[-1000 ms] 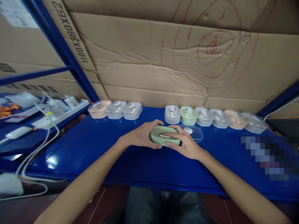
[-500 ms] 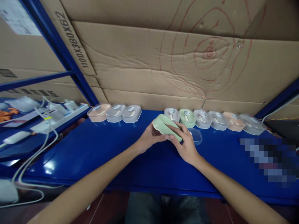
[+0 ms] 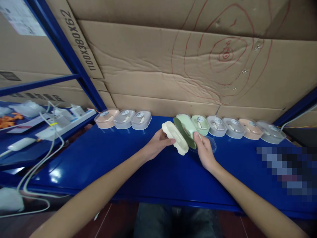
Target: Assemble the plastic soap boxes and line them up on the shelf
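A cream inner tray [image 3: 174, 137] is being gripped by the left hand [image 3: 155, 145] and a green soap-box shell [image 3: 185, 130] by the right hand [image 3: 204, 152], both tilted above the blue shelf [image 3: 104, 158]. Half a second earlier the two parts were being held nested together; now they are being held apart, just beside a clear lid [image 3: 210, 144].

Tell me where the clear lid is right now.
In the head view the clear lid lies flat on the blue shelf, right of centre, just beyond the right hand and before the row of boxes.
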Tool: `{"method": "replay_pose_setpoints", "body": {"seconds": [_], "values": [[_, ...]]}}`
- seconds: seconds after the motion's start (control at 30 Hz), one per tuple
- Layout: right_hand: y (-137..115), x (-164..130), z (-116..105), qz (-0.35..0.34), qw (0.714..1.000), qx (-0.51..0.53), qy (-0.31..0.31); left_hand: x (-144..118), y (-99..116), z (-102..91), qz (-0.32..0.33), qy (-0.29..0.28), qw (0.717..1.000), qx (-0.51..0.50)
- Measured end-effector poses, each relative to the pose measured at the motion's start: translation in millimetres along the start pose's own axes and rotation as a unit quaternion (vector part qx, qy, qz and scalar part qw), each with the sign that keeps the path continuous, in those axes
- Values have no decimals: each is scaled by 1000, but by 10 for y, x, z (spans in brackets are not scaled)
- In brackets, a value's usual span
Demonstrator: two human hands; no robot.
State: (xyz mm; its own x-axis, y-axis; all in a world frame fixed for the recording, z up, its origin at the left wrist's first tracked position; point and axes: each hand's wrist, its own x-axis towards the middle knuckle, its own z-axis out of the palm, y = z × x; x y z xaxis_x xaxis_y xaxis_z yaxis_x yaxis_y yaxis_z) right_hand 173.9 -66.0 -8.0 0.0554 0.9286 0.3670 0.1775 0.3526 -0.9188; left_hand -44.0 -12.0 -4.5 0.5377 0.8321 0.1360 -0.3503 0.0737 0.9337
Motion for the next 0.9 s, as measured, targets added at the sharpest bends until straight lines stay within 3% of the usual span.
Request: {"method": "replay_pose_setpoints", "body": {"seconds": [0.2,0.53,0.73,0.9], "values": [[-41,74,-19,103,982,150,46,35,66,-88,1,1,999,-44],[-37,114,-40,104,972,203,50,34,64,-73,-10,-17,998,-63],[25,62,-10,44,991,120,42,18,85,-36,-15,-25,996,-80],[28,-52,9,-36,997,-43,44,-12,62,33,-20,-31,996,-79]]}}
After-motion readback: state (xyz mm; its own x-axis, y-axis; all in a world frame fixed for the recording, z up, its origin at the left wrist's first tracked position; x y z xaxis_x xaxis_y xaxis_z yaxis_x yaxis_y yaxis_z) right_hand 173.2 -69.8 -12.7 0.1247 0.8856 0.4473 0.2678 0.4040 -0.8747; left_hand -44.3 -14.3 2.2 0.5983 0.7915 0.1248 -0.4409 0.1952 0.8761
